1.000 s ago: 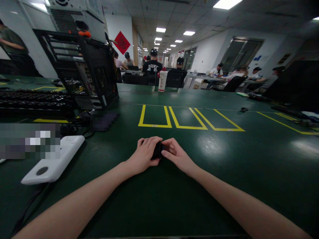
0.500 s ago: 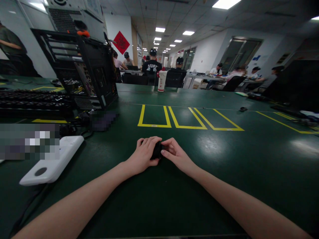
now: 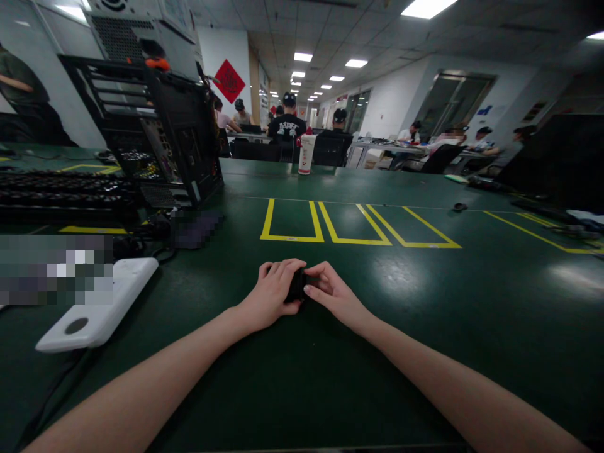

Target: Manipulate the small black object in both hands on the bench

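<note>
A small black object (image 3: pixel 297 287) rests low over the green table (image 3: pixel 302 377), mostly covered by fingers, so its kind cannot be told. My left hand (image 3: pixel 276 290) wraps over it from the left, fingers on top and thumb at the near side. From the right, my right hand (image 3: pixel 332 288) pinches at its right end with thumb and forefinger, the other fingers curled behind. Beyond the hands, yellow tape outlines (image 3: pixel 292 238) mark the tabletop.
A white power bank-like device (image 3: pixel 123 296) with a dark cable lies at left. Behind it stands an open black computer case (image 3: pixel 184 138). A white cup (image 3: pixel 306 154) stands at the far edge; a small dark round item (image 3: pixel 459 206) lies right. Several people sit beyond.
Both hands keep nearly the same place and hold on the black object. The view has shifted very slightly; nothing on the table has visibly moved.
</note>
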Available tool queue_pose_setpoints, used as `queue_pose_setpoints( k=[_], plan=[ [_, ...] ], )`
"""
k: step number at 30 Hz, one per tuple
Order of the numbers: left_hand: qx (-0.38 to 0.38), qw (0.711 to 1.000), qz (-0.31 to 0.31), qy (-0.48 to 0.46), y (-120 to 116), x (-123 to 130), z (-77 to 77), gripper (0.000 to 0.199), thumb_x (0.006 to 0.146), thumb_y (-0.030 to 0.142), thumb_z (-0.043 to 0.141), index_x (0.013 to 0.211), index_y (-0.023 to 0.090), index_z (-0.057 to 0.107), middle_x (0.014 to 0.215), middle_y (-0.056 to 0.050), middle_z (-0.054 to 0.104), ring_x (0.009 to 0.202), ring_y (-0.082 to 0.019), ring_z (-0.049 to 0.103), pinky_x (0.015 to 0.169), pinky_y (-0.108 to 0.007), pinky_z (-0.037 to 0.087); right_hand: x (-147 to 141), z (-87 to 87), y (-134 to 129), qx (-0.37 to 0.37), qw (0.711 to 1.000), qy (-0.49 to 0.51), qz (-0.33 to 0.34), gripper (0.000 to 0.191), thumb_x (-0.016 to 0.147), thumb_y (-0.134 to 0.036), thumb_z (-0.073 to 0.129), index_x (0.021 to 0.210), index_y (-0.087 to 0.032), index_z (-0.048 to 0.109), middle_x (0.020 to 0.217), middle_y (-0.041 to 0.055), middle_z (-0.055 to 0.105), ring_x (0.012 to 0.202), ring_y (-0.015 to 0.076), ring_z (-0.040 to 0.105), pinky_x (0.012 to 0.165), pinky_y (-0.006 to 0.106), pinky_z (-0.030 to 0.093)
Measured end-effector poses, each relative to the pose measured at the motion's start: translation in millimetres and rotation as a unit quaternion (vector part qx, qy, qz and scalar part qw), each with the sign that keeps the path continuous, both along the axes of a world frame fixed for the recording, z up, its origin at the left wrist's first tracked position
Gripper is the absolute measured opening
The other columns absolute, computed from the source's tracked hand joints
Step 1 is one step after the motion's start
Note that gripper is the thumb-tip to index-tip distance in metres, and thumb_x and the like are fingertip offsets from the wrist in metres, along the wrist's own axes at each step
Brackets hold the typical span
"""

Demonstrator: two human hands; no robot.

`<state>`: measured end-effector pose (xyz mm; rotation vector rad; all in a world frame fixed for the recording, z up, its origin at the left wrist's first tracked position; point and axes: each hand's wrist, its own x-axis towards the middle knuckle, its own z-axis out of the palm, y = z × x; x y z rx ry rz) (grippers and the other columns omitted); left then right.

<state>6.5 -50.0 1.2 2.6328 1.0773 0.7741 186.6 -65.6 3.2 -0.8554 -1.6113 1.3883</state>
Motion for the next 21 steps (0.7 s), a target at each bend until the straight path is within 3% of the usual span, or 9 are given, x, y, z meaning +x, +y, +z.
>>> queue_pose_setpoints(
  k=[7, 13, 18, 21],
  plan=[
    [-0.005, 1.0, -0.006, 0.002, -1.0, 0.3, 2.7, 0.06, 0.07, 0.021, 0.06, 0.121, 0.023, 0.027, 0.122, -0.008, 0.043, 0.111, -0.025, 0.041, 0.094, -0.045, 0.024, 0.7, -1.3, 2.6, -0.003, 0.999, -0.028, -0.021, 0.029, 0.078, -0.02, 0.055, 0.105, -0.023, 0.044, 0.107, 0.0027, 0.05, 0.103, 0.016, 0.051, 0.09, 0.035, 0.042],
    [-0.014, 1.0, -0.009, 0.018, -3.1, -0.4, 8.0, 0.061, 0.071, 0.021, 0.059, 0.122, 0.022, 0.026, 0.123, -0.009, 0.042, 0.112, -0.025, 0.04, 0.094, -0.044, 0.024, 1.0, -2.8, 1.3, -0.007, 1.0, -0.003, -0.009, 0.032, 0.071, -0.012, 0.061, 0.095, -0.023, 0.043, 0.102, 0.0006, 0.051, 0.098, 0.0154, 0.053, 0.085, 0.034, 0.045],
    [0.001, 1.0, 0.005, 0.007, -0.6, 1.1, 2.5, 0.062, 0.069, 0.021, 0.06, 0.121, 0.022, 0.026, 0.122, -0.009, 0.042, 0.111, -0.025, 0.04, 0.093, -0.045, 0.025, 0.0, -3.5, 2.3, -0.016, 0.999, 0.013, -0.025, 0.018, 0.076, -0.021, 0.057, 0.09, -0.023, 0.045, 0.094, -0.0004, 0.052, 0.091, 0.0142, 0.055, 0.082, 0.032, 0.045],
    [0.011, 1.0, 0.009, 0.001, 0.6, 1.4, -1.1, 0.063, 0.068, 0.02, 0.061, 0.121, 0.022, 0.027, 0.121, -0.008, 0.043, 0.111, -0.025, 0.041, 0.092, -0.044, 0.025, 0.2, -5.0, 3.6, -0.008, 0.999, 0.013, -0.052, 0.021, 0.074, -0.023, 0.059, 0.091, -0.023, 0.046, 0.094, -0.0003, 0.052, 0.089, 0.0139, 0.055, 0.082, 0.031, 0.044]
  ],
)
